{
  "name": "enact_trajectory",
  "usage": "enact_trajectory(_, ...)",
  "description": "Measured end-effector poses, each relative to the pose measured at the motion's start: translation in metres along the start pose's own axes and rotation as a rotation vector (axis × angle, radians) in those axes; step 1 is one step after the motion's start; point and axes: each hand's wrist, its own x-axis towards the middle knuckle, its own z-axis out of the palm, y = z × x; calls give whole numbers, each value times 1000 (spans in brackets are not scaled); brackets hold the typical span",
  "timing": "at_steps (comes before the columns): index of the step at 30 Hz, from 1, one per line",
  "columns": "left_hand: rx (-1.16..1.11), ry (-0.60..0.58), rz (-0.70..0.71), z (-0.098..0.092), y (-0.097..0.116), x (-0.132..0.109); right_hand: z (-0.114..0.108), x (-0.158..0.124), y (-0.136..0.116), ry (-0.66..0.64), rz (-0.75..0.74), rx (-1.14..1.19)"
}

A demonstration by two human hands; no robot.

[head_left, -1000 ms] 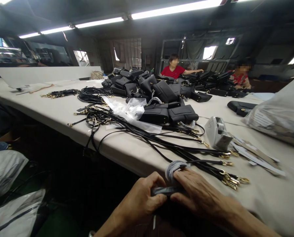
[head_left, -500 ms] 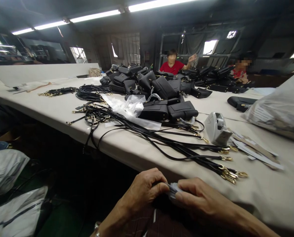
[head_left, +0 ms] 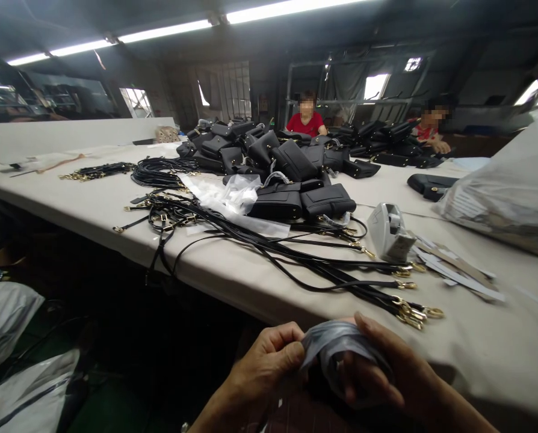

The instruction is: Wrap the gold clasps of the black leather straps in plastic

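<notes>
In front of my lap, a coiled strip (head_left: 330, 337) in greyish translucent plastic is held between both hands. My left hand (head_left: 269, 358) pinches its left edge between thumb and bent fingers. My right hand (head_left: 402, 370) is curled round the right side, with some fingers passing through the loop. What lies inside the plastic cannot be made out. Just beyond my hands, black straps (head_left: 296, 261) stretch along the table's near edge, their gold clasps (head_left: 408, 316) nearest my right hand.
Black handbags (head_left: 293, 161) are piled mid-table behind white plastic sheeting (head_left: 233, 198). A tape dispenser (head_left: 384, 234) stands beside paper strips (head_left: 461, 270). To the right bulges a large translucent bag (head_left: 499, 201). Two people, one in a red shirt (head_left: 305, 124), sit across the table (head_left: 490, 337).
The plastic-covered strip, earlier mostly hidden in my pinched fingers, now shows as a wide loop. My right hand has moved right and its fingers have spread round it. The red-shirted person's raised arm has lowered.
</notes>
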Motion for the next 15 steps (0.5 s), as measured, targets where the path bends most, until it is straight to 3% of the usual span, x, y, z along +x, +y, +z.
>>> enact_trajectory(7, -91, 59, -99, 4, -2, -4, -3, -4, -2, -16, -24, 41)
enact_trajectory(15, -137, 0, 1, 19, -16, 12, 0, 3, 0, -112, -11, 444)
